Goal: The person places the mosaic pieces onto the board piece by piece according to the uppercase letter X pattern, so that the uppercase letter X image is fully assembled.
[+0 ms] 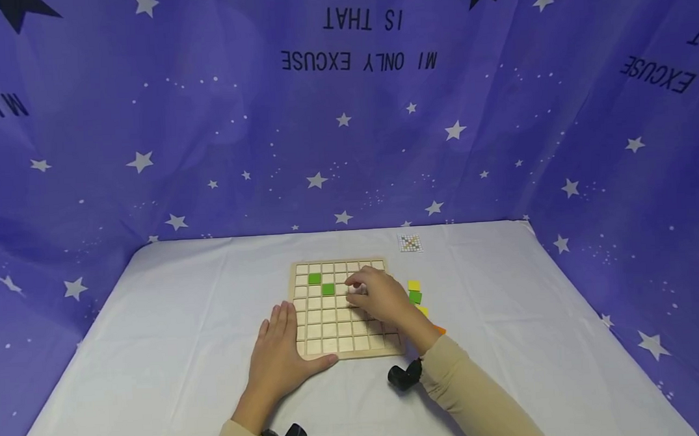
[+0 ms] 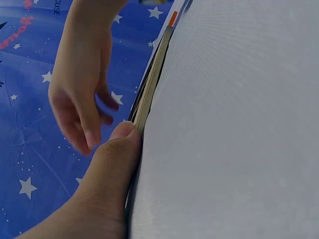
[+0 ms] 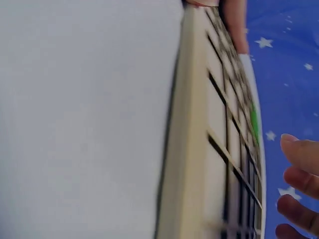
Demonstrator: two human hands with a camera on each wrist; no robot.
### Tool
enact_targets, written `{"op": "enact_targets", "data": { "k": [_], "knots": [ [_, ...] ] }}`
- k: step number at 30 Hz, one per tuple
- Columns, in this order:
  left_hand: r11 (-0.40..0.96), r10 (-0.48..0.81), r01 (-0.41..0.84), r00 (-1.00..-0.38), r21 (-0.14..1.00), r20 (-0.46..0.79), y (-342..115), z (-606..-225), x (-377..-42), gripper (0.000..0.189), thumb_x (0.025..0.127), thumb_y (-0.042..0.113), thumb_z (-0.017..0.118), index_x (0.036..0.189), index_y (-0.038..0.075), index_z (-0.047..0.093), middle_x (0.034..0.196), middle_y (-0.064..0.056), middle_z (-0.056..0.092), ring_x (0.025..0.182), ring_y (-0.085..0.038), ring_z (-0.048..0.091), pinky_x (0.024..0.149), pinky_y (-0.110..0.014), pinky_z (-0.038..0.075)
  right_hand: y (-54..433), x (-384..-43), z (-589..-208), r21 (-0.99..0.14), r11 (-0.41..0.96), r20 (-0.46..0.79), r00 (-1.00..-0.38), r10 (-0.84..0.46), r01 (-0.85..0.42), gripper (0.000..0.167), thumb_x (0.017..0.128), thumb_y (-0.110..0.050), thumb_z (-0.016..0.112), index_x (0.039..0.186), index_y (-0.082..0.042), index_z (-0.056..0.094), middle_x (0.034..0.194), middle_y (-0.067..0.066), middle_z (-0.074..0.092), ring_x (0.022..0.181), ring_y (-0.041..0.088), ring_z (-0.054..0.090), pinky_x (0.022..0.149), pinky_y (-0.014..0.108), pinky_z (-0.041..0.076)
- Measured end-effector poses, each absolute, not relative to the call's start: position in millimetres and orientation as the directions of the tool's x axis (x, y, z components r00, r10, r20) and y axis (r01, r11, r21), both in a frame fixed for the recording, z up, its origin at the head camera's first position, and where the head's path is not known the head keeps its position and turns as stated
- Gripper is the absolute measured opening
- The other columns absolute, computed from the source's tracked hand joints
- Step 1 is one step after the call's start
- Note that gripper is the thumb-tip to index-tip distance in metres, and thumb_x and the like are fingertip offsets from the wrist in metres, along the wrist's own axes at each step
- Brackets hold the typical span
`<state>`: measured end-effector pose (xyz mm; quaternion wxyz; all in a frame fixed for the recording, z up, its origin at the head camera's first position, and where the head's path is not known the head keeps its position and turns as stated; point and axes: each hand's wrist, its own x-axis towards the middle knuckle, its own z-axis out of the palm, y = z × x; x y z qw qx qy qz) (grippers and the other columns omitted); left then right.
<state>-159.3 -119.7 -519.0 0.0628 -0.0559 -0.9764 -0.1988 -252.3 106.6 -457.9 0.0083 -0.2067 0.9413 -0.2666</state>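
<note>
A wooden grid board (image 1: 337, 315) lies on the white-covered table. Two green tiles sit diagonally in its upper left squares, one green tile (image 1: 314, 279) up and left of the other green tile (image 1: 328, 289). My left hand (image 1: 277, 354) rests at the board's lower left corner, fingers straight along the left side and thumb on the front edge. Above the board's right half hovers my right hand (image 1: 382, 298), its fingers loosely bent. In the right wrist view, the right fingers (image 3: 301, 209) are apart with nothing seen between them.
Right of the board lie loose tiles: a yellow tile (image 1: 413, 285), a green tile (image 1: 415, 297), another yellow tile (image 1: 423, 311) and an orange tile (image 1: 440, 330), partly behind the right forearm. A small pattern card (image 1: 410, 242) lies behind them. A purple star-printed cloth (image 1: 346, 146) hangs at the back.
</note>
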Motion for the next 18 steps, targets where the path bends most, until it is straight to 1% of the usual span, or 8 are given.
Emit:
{"op": "enact_targets", "data": {
  "k": [5, 7, 9, 14, 18],
  "knots": [
    [0.913, 0.084, 0.132, -0.987, 0.386, 0.137, -119, -517, -159, 0.142, 0.061, 0.095, 0.054, 0.155, -0.006, 0.021, 0.164, -0.021, 0.02, 0.153, -0.037, 0.017, 0.125, -0.055, 0.019, 133, -240, -454, -0.538, 0.768, 0.098, -0.931, -0.351, -0.347, 0.031, 0.092, -0.029, 0.072, 0.12, -0.018, 0.071, 0.106, -0.004, 0.067, 0.081, 0.009, 0.058, 0.069, 0.029, 0.051],
    [0.912, 0.089, 0.134, -0.987, 0.388, 0.133, -119, -517, -158, 0.142, 0.062, 0.095, 0.054, 0.155, -0.006, 0.02, 0.164, -0.021, 0.019, 0.154, -0.037, 0.016, 0.125, -0.055, 0.019, 144, -235, -454, -0.54, 0.773, 0.098, -0.937, -0.334, -0.332, 0.031, 0.091, -0.029, 0.073, 0.12, -0.017, 0.071, 0.105, -0.004, 0.067, 0.078, 0.007, 0.055, 0.067, 0.027, 0.048],
    [0.911, 0.088, 0.134, -0.987, 0.39, 0.135, -119, -517, -158, 0.141, 0.062, 0.095, 0.055, 0.155, -0.006, 0.02, 0.164, -0.021, 0.019, 0.153, -0.037, 0.017, 0.124, -0.055, 0.019, 156, -231, -454, -0.538, 0.779, 0.098, -0.942, -0.321, -0.321, 0.032, 0.09, -0.03, 0.074, 0.12, -0.017, 0.071, 0.104, -0.005, 0.067, 0.077, 0.006, 0.055, 0.065, 0.027, 0.047],
    [0.91, 0.083, 0.134, -0.986, 0.392, 0.145, -119, -516, -157, 0.14, 0.062, 0.092, 0.059, 0.155, -0.006, 0.021, 0.164, -0.021, 0.02, 0.153, -0.038, 0.017, 0.124, -0.055, 0.019, 184, -223, -454, -0.516, 0.798, 0.107, -0.948, -0.299, -0.311, 0.036, 0.09, -0.03, 0.075, 0.122, -0.016, 0.07, 0.106, -0.003, 0.068, 0.08, 0.008, 0.057, 0.067, 0.027, 0.049],
    [0.908, 0.086, 0.137, -0.986, 0.395, 0.146, -118, -516, -158, 0.14, 0.062, 0.092, 0.059, 0.155, -0.006, 0.021, 0.164, -0.021, 0.02, 0.153, -0.037, 0.017, 0.124, -0.055, 0.019, 209, -218, -456, -0.494, 0.829, 0.083, -0.963, -0.257, -0.264, 0.037, 0.089, -0.03, 0.075, 0.122, -0.016, 0.07, 0.106, -0.003, 0.068, 0.081, 0.01, 0.057, 0.068, 0.027, 0.048]
  ]
}}
